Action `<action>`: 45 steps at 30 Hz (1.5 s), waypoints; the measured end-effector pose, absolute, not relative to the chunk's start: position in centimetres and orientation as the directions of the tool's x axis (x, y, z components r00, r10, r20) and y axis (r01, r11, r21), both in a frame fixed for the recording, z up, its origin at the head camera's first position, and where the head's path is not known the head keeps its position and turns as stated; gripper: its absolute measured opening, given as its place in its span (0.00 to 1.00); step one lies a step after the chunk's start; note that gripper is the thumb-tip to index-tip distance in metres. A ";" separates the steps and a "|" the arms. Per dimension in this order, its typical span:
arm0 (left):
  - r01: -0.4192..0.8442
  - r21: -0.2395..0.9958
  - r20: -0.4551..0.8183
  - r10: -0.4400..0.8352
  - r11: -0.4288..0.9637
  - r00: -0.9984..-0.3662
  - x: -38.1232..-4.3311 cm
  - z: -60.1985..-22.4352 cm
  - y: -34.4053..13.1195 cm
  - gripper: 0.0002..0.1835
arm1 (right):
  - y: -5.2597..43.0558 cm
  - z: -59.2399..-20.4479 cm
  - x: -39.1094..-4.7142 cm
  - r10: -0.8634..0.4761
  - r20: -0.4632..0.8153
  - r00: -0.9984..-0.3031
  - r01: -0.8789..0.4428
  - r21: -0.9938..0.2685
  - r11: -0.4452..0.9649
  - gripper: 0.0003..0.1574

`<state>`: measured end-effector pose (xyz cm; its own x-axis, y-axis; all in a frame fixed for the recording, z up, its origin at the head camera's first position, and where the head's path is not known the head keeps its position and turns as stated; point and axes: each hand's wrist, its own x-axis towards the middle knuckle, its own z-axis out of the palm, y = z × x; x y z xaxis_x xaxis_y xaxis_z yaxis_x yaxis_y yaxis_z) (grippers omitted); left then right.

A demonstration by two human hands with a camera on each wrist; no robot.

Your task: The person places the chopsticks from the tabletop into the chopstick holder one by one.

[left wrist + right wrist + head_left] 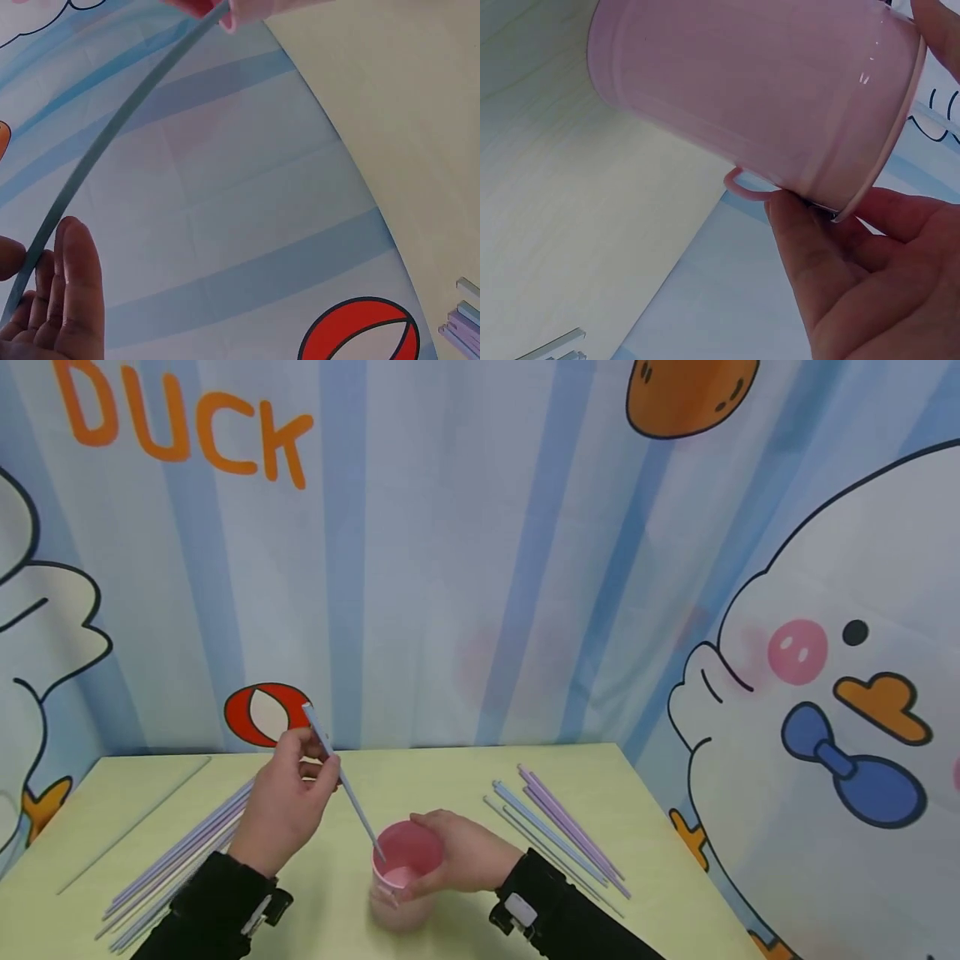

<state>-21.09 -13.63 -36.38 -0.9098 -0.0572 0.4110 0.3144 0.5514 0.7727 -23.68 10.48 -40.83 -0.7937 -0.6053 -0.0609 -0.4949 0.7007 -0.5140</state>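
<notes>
Left hand: raised over the table [450,777], wrist bent up from a black sleeve [210,910]; the left hand [288,802] pinches a pale blue stick [356,802] between thumb and fingertips, toward its upper end.
Right hand: comes in low from the other side; the right hand [472,852] grasps a pink cup [397,914] at the rim, thumb on the near side and a finger over the far edge.
Blue stick: long, thin and straight in the head view, slanting down between the two hands, its lower end within the cup's mouth.
Pink cup: round and smooth-walled, mouth up, with a small pink loop [742,189] beside the thumb below the rim; whether its base rests on the table I cannot tell.
Left bundle: lilac, whitish and grey-blue sticks [180,852] lying close together, partly behind the left arm; one pale green stick [135,825] lies apart.
Right group: lilac, blue and pale grey sticks [573,827], roughly parallel.
Tabletop: pale yellow, flat.
Backdrop: blue-and-white striped cloth [420,568], softly creased, printed with cartoon ducks.
</notes>
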 end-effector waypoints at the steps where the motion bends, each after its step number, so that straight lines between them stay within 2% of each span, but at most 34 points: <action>1: 0.308 0.765 0.409 -0.057 0.565 -0.911 -21.1 -36.6 -13.5 0.21 | 10.5 -40.9 -23.7 -0.610 -0.064 -0.790 -0.496 -0.518 0.697 0.62; 7: 0.282 0.750 0.385 -0.047 0.599 -0.922 -20.9 -37.8 -12.9 0.18 | 10.3 -41.0 -23.6 -0.615 -0.066 -0.786 -0.493 -0.534 0.687 0.64; 14: 0.215 0.765 0.305 -0.047 0.607 -0.951 -20.9 -39.1 -12.2 0.19 | 9.8 -40.8 -23.7 -0.603 -0.063 -0.795 -0.494 -0.511 0.704 0.61; 25: 0.156 0.766 0.215 -0.019 0.624 -0.977 -20.6 -40.9 -11.3 0.18 | 10.0 -41.5 -23.9 -0.618 -0.055 -0.784 -0.501 -0.533 0.682 0.61; 45: 0.128 0.745 0.172 -0.003 0.654 -0.985 -20.5 -42.3 -12.3 0.16 | 9.8 -41.2 -23.8 -0.639 -0.041 -0.768 -0.527 -0.528 0.666 0.60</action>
